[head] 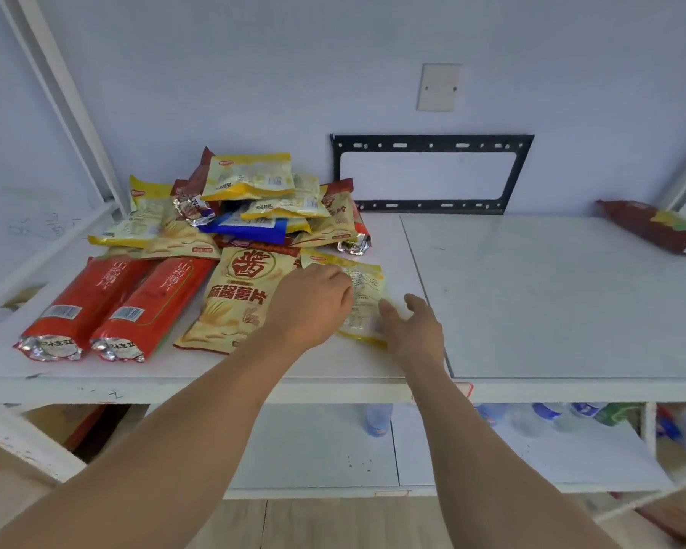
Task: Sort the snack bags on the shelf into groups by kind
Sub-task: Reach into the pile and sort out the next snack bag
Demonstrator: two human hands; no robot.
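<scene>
A flat yellow snack bag (367, 289) lies back side up on the white shelf (551, 303), just right of the pile. My left hand (311, 301) lies knuckles up on its left part, fingers curled down over the edge. My right hand (412, 330) is at the bag's lower right corner with fingers spread, thumb touching the bag. A beige chip bag with red characters (230, 307) lies beside my left hand. Two red tube bags (76, 303) (155, 301) lie side by side at the left. A mixed heap of yellow, blue and dark red bags (254, 200) sits behind.
One dark red bag (650, 227) lies alone at the shelf's far right. A black wall bracket (432, 172) hangs behind the shelf. A white upright post (76, 112) stands at the left. Bottles (377, 420) stand on the lower shelf.
</scene>
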